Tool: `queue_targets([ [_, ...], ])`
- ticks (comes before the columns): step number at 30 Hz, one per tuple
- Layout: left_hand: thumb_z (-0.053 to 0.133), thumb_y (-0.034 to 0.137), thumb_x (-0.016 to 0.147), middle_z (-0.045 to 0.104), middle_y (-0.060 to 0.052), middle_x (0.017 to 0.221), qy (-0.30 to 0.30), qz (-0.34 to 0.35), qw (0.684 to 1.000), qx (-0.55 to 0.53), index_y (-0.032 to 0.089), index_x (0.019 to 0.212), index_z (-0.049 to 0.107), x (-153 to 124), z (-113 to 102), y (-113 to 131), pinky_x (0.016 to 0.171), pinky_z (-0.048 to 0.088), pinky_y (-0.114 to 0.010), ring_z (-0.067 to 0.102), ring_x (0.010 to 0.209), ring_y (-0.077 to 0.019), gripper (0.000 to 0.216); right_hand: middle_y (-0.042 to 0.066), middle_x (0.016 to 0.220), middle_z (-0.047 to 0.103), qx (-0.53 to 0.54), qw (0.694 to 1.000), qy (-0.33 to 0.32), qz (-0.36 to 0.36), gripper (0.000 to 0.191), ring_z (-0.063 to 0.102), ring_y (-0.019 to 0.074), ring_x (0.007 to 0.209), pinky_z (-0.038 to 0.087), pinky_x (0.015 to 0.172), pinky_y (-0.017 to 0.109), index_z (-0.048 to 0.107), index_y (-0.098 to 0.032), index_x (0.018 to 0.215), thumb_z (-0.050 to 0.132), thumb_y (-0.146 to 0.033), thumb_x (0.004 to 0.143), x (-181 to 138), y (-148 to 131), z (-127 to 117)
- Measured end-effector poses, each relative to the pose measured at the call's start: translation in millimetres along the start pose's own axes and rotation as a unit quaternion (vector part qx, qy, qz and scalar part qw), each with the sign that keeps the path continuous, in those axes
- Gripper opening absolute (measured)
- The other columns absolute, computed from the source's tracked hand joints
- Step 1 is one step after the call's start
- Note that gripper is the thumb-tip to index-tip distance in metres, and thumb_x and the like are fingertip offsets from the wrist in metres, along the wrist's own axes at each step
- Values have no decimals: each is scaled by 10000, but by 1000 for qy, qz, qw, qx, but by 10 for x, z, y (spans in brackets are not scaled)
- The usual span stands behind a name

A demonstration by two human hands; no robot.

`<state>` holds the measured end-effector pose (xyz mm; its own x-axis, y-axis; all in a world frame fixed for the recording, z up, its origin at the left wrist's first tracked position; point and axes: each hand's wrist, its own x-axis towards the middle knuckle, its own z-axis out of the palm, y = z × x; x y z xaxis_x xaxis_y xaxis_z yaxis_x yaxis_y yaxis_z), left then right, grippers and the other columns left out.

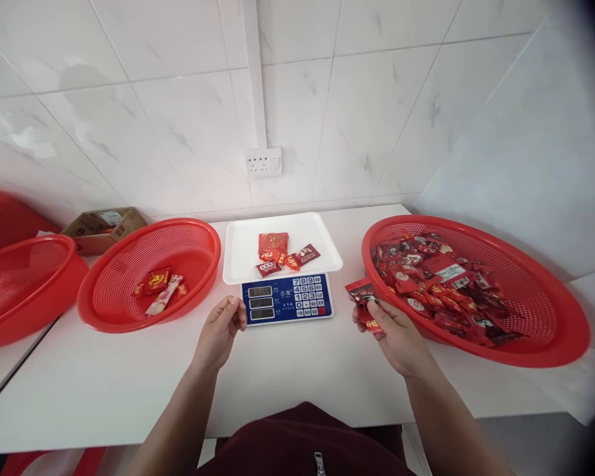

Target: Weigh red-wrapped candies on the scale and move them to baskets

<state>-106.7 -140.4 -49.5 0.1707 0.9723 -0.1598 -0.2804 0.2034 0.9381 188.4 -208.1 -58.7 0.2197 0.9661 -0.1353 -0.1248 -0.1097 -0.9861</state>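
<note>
My right hand [394, 334] is closed on a few red snack packets [363, 299], held just left of the large red basket [550, 344] that is full of red and dark packets. My left hand [222, 330] hovers over the table in front of the scale, fingers curled loosely with nothing visible in them. The blue-faced electronic scale [287, 297] stands between my hands, and its white tray [238, 254] carries several red packets [277, 254].
A red basket [129, 311] at the left holds a few packets. Another red basket [10, 317] sits at the far left edge, with a cardboard box [104, 228] behind. A tiled wall with a socket [263, 162] backs the white table [287, 377].
</note>
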Motion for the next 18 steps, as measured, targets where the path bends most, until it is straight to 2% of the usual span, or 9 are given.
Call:
queue_targets([
  [7,595,425,798,524,15,589,-25,-18,998,46,159,721,574,-42,26,-41,536,342,-201,451,541,-88,278,48,764,632,-17,999,30,-32,350,535,168,649,422,609,312,622,-205,844,568,-546,784,40,-123,-105],
  [9,598,429,793,524,12,594,-40,-26,998,51,159,721,573,-52,57,-52,541,346,-207,450,545,-92,280,57,772,641,-47,995,57,-60,352,545,175,644,437,609,319,621,-206,823,555,-550,788,38,-205,-150],
  [12,595,434,794,524,8,606,-66,-41,995,68,159,726,574,-65,98,-77,552,355,-211,451,556,-97,283,65,803,665,-146,977,123,-96,353,584,205,673,468,644,347,632,-223,847,512,-553,810,30,-347,-272],
  [14,588,432,800,526,6,620,-80,-48,992,85,160,731,576,-72,119,-98,557,357,-213,452,565,-97,281,73,847,678,-244,945,185,-118,349,612,235,739,477,705,374,638,-231,924,484,-530,831,36,-432,-389],
  [18,580,424,807,529,5,650,-101,-63,987,106,163,726,569,-82,168,-147,569,370,-220,457,580,-101,273,139,1013,655,-453,833,288,-134,420,579,322,964,443,805,449,607,-187,1112,448,-478,853,105,-527,-627],
])
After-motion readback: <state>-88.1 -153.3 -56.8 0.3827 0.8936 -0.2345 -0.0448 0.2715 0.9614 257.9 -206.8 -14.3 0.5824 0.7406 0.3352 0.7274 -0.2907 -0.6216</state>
